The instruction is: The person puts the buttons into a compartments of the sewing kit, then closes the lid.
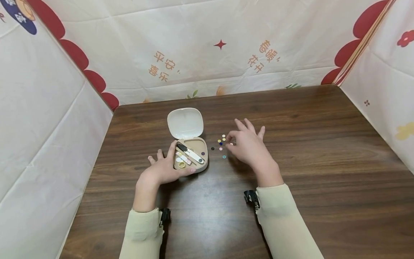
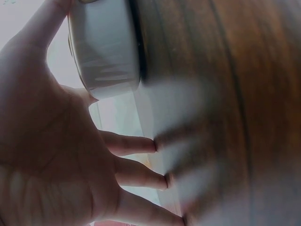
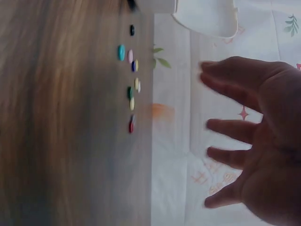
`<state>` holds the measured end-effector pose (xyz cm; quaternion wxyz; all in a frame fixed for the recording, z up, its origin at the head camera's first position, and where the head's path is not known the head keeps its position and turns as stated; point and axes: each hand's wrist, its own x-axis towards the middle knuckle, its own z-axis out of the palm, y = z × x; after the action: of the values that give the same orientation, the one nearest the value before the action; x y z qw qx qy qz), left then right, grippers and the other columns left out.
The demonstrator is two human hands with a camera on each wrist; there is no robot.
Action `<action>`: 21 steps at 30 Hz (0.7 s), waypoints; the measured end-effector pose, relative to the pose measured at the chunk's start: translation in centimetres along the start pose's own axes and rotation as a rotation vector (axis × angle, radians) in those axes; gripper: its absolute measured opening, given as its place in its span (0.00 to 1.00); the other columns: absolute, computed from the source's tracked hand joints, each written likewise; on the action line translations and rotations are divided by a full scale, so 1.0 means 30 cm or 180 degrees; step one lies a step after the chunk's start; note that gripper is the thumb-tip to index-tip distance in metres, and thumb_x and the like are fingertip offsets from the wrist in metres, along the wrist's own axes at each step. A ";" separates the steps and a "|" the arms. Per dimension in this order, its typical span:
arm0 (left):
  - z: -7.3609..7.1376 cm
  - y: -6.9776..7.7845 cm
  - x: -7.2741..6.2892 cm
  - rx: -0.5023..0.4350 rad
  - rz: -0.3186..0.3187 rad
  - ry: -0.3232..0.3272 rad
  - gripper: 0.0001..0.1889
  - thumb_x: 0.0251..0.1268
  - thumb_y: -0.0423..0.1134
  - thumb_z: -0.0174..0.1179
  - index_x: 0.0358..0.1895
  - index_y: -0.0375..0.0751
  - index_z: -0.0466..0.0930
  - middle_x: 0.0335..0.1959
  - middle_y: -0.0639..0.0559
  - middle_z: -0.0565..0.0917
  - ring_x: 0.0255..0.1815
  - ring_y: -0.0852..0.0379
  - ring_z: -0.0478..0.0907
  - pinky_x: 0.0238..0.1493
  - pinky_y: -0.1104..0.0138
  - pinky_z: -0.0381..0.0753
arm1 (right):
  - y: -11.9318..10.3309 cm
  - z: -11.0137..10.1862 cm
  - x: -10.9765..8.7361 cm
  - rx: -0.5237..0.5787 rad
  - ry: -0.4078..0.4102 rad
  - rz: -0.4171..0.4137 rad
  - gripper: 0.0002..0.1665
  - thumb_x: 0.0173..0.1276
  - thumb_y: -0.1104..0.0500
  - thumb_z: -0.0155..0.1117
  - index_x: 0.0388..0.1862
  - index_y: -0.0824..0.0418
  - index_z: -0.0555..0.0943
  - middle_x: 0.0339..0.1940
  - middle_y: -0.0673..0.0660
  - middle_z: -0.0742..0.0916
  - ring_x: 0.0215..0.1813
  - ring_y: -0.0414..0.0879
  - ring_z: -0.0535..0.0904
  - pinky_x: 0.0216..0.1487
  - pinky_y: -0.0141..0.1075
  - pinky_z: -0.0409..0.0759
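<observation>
A small sewing-kit case stands on the table with its white lid folded back. In its compartments lie a slender white tool with a dark end, a pink-and-white strip, a yellow ring and a dark button. My left hand grips the case between thumb and index finger, the other fingers spread. Above the table, to the right of several loose buttons, is my right hand. Its thumb and index finger come close together; whether a button is between them is hidden.
The buttons, among them a turquoise one and a red one, lie scattered right of the case. A brown wooden table bears everything. Printed white cloth hangs behind it and along both sides.
</observation>
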<state>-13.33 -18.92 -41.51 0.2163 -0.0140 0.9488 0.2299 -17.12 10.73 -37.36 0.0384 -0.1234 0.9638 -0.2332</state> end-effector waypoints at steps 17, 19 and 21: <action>0.019 -0.026 0.035 0.0032 -0.0076 -0.0054 0.72 0.42 0.92 0.59 0.86 0.74 0.26 0.84 0.16 0.40 0.79 0.05 0.32 0.72 0.18 0.52 | 0.002 0.052 0.004 -0.0206 -0.0613 0.0113 0.03 0.67 0.56 0.77 0.35 0.47 0.90 0.86 0.67 0.66 0.89 0.72 0.47 0.74 0.86 0.33; 0.031 -0.045 0.056 0.0052 -0.0072 -0.0027 0.73 0.41 0.92 0.59 0.86 0.75 0.25 0.84 0.16 0.40 0.78 0.04 0.32 0.71 0.18 0.54 | -0.002 0.058 0.011 -0.0258 -0.0634 0.0099 0.04 0.67 0.57 0.76 0.35 0.47 0.89 0.86 0.68 0.66 0.89 0.72 0.47 0.74 0.86 0.34; 0.032 -0.049 0.063 0.0078 -0.0046 -0.0009 0.73 0.42 0.92 0.59 0.86 0.73 0.25 0.83 0.14 0.41 0.77 0.03 0.32 0.69 0.17 0.55 | -0.008 0.061 0.018 -0.0294 -0.0638 0.0082 0.04 0.67 0.58 0.76 0.35 0.47 0.89 0.86 0.68 0.66 0.89 0.72 0.47 0.74 0.86 0.34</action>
<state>-14.47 -19.67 -43.72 0.2195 -0.0179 0.9511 0.2167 -17.33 9.57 -38.89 0.1318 -0.1354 0.9664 -0.1745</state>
